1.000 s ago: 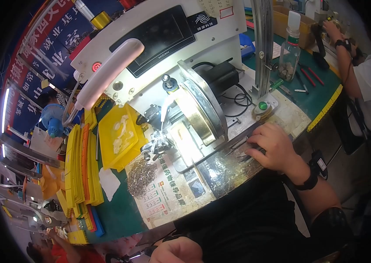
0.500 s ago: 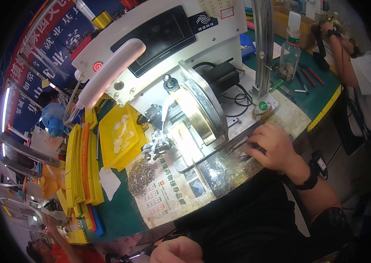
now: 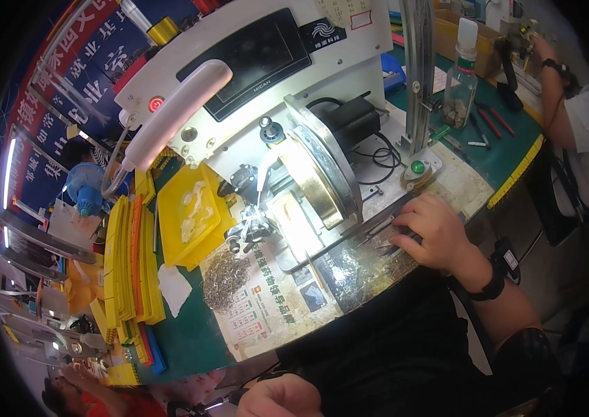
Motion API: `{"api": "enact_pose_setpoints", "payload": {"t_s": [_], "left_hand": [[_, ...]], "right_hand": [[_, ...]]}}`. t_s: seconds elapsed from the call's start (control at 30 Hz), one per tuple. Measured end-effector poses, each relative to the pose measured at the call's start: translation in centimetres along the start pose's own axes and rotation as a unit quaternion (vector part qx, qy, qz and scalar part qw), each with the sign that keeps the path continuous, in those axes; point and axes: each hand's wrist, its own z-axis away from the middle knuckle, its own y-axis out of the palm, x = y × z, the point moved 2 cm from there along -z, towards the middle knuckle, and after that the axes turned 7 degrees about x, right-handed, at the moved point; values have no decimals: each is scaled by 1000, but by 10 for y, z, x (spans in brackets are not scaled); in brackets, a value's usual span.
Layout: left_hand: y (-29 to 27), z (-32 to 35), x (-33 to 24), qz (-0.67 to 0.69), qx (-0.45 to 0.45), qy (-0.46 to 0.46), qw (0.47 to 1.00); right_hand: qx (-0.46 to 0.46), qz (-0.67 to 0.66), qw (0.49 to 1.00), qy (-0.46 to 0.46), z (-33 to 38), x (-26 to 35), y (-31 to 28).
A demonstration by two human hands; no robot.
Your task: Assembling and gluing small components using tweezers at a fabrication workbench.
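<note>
My right hand (image 3: 435, 235) rests at the bench's front edge, right of a lit machine. Its fingers are curled, with thumb and forefinger at a slim metal tool that looks like tweezers (image 3: 380, 228). Low in the picture, my left hand (image 3: 282, 397) lies near my lap, off the bench; its fingers are mostly out of sight. Ahead stands the machine's round brass-coloured drum (image 3: 308, 182), above a brightly lit plate (image 3: 296, 226). A small metal clamp-like fixture (image 3: 249, 229) sits left of the plate. Near my right hand is a green button (image 3: 417, 167) on a metal base.
A pink-white lamp (image 3: 180, 115) arches over the machine. Left are a yellow tray (image 3: 194, 219), stacked yellow strips (image 3: 124, 260) and a heap of small metal pieces (image 3: 226, 281). A bottle (image 3: 460, 94) and red-handled pliers (image 3: 495, 119) lie rightward. Co-workers sit on both sides.
My hands and the machine look the same. At the right, the co-worker's arm has shifted upward; the person at lower left has changed arm position.
</note>
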Motion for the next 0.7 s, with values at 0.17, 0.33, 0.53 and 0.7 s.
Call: {"api": "enact_pose_setpoints", "payload": {"t_s": [0.17,0.33,0.53,0.7], "left_hand": [[-7,5,17,189,-7,40,981],[-14,15,41,192,-15,-161,968],[-21,34,72,248,-161,-399,868],[-22,42,81,296,-181,-434,832]], "right_hand": [[0,-1,1000,-1,0,0,1],[-1,17,1000,7,-1,1,3],[5,4,1000,-5,-3,3,4],[4,-3,1000,-5,-3,3,3]]}}
